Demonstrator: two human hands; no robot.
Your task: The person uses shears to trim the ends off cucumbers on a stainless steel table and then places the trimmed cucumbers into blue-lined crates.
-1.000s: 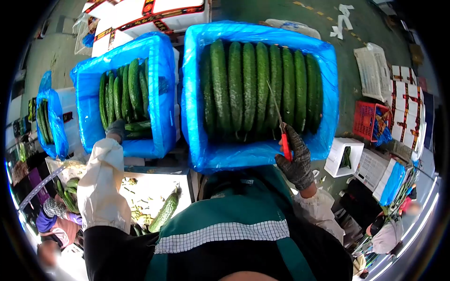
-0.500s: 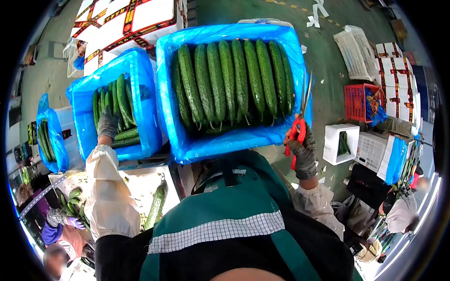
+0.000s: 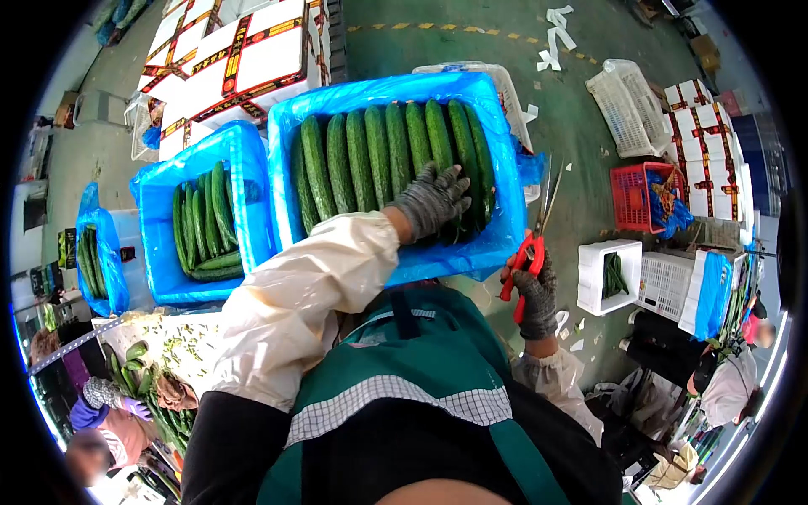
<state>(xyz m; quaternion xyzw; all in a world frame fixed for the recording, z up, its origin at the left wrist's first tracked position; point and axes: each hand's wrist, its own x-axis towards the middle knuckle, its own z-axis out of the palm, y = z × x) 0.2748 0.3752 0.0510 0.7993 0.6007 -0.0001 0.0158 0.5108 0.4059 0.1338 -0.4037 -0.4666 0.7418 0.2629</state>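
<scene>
The left grip (image 3: 431, 202) is resting, fingers apart, on cucumbers (image 3: 355, 156) lying in a blue-lined box (image 3: 387, 94) beneath it. To its right, the right grip (image 3: 539, 293) is clamping red-handled scissors (image 3: 527, 252). Beyond the left grip, white boxes (image 3: 273, 46) are bearing printed tape (image 3: 236, 55), too small to read.

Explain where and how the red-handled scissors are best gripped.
Grip the scissors by their red handles, probably from the wearer's side: the slightly parted blades point away from the body, leaving the handles nearest, where the right hand holds them.
</scene>
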